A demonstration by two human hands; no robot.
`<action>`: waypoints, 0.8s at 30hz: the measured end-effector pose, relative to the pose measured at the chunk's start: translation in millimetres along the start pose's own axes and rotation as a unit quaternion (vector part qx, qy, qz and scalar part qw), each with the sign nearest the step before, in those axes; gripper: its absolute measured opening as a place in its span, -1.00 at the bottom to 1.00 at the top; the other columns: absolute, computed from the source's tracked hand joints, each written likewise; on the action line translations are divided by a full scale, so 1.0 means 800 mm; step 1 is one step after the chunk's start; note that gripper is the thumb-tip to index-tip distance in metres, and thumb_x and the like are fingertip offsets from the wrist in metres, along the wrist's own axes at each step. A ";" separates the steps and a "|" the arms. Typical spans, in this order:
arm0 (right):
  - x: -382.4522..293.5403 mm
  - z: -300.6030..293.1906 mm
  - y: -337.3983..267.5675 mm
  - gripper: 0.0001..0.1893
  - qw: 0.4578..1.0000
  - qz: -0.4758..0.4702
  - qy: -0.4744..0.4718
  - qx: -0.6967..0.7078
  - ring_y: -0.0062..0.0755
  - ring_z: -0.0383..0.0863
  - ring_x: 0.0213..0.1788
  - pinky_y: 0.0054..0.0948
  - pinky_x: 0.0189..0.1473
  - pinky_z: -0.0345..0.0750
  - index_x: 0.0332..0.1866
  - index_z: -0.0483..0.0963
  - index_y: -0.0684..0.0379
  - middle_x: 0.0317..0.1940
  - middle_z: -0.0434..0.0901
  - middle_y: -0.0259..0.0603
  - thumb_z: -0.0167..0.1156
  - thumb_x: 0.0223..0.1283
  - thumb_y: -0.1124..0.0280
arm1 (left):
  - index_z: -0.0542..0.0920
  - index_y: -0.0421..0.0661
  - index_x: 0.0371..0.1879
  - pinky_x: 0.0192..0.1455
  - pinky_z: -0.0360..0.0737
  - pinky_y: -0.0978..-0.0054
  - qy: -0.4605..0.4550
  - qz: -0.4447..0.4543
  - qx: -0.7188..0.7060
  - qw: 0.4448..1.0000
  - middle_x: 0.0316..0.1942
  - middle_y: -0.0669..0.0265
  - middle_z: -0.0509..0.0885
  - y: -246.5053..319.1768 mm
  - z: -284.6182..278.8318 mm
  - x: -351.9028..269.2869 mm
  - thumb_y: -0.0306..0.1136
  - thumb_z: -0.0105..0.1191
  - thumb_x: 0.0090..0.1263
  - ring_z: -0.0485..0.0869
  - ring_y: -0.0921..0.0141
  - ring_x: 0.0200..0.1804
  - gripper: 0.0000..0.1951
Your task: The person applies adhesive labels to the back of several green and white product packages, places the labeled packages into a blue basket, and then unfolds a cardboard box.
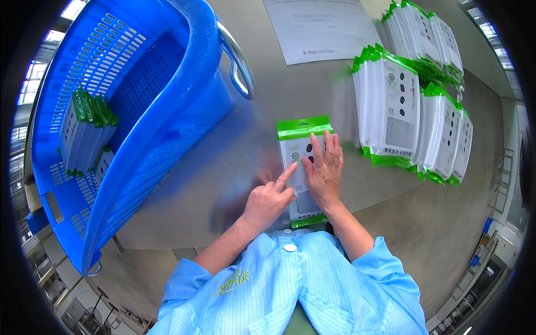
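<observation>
A flat white plastic packet [298, 178] with green ends and printed dark ovals lies upright before me near the table's edge. My right hand [324, 169] rests spread on its right half, fingers towards the green top band. My left hand [270, 201] points with its index finger, the tip touching or just above the packet's left half, the other fingers curled. Several like packets [393, 113] stand leaning in rows at the right. More such packets [83, 134] sit inside the blue plastic basket [167, 104] at the left.
The basket has a metal handle [240, 71] facing the table's middle. A printed white sheet or flat bag [326, 31] lies at the far side of the metal table [201, 184]. The table's near edge runs just before my body.
</observation>
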State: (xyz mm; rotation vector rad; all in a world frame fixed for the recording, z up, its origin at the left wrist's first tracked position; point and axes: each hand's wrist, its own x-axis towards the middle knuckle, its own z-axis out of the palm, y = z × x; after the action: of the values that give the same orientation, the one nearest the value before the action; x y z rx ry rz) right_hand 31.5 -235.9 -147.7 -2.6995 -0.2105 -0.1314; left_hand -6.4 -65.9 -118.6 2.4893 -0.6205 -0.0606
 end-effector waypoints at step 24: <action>-0.074 -0.017 0.035 -0.36 0.951 0.149 -0.016 0.271 0.00 0.08 0.47 -0.23 0.42 0.15 0.40 0.16 0.25 0.37 0.21 0.10 0.14 0.30 0.21 | 0.67 -0.20 -0.27 0.26 0.38 0.42 -0.122 -0.242 -0.662 0.699 0.44 0.09 0.19 0.005 -0.006 -0.027 -0.42 0.13 0.38 0.39 0.39 0.30 -0.88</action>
State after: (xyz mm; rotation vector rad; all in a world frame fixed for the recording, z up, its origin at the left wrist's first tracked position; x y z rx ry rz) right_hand -23.3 -274.2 -154.3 -2.1511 0.1395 0.0568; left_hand -26.3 -56.6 -114.1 1.1138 0.0936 -0.7583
